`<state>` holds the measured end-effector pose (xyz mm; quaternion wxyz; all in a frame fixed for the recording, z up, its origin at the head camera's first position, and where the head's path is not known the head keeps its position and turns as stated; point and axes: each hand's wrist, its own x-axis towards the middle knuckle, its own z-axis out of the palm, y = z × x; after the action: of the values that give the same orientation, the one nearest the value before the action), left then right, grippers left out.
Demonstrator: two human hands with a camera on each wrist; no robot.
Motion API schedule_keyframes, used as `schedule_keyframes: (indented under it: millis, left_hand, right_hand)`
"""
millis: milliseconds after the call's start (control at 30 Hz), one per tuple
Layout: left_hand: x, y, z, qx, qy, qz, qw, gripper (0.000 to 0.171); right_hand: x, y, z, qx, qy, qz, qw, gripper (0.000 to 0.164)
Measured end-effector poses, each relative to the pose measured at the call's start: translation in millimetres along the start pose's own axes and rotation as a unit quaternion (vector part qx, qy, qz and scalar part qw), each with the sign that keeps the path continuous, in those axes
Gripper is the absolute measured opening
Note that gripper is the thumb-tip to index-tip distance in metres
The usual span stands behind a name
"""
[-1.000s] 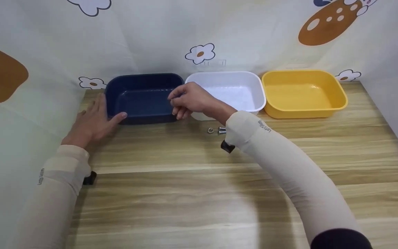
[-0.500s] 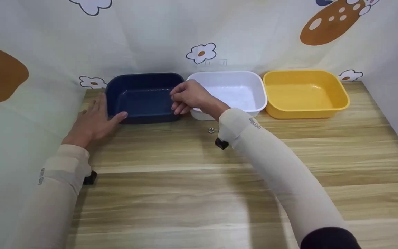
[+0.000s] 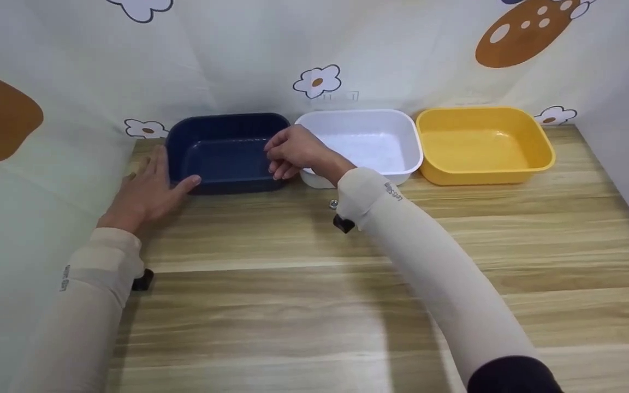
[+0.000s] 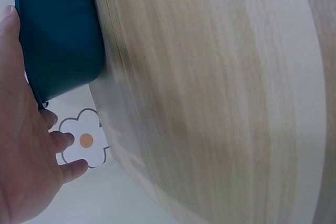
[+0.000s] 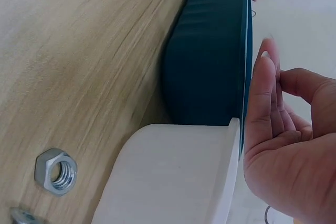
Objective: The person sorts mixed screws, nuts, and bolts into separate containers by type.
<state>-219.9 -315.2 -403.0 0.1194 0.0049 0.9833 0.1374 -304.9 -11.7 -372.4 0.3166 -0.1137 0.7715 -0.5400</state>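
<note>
My left hand [image 3: 148, 191] lies flat-fingered along the left end of the dark blue bin [image 3: 230, 185], its thumb over the front rim. In the left wrist view several fingertips show past the bin's corner. My right hand [image 3: 298, 148] hovers where the blue bin meets the white bin [image 3: 369, 153]. Its fingers are loosely bent with the thumb against them, and nothing shows between them. On the wooden table in front of the white bin lies a hex nut [image 5: 56, 171]. Beside it a bolt [image 5: 23, 216] is cut off by the frame edge; the right sleeve hides it in the head view.
A yellow bin [image 3: 484, 144] stands right of the white one, all three in a row against the patterned back sheet [image 3: 402, 54]. The wooden table [image 3: 265, 305] stretches toward me. A pale side wall [image 3: 14, 218] rises close to my left arm.
My right forearm has swung left, so its sleeve covers the bolt and nearly reaches the nut. The right hand stays over the bins' junction. My left hand keeps its place.
</note>
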Motion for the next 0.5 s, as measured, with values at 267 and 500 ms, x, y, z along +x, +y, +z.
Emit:
schedule_keyframes:
  millis: [267, 500]
  left_hand:
    - [1.1, -0.5, 0.9, 0.005, 0.002, 0.005, 1.0000, 0.109]
    - [0.8, -0.8, 1.6, 0.007, 0.005, 0.005, 1.0000, 0.108]
  right_hand:
    - [-5.4, -1.9, 3.1, 0.001, -0.008, -0.020, 1.000, 0.025]
    - [-7.3, -1.1, 5.3, -0.010, -0.014, -0.024, 1.000, 0.027]
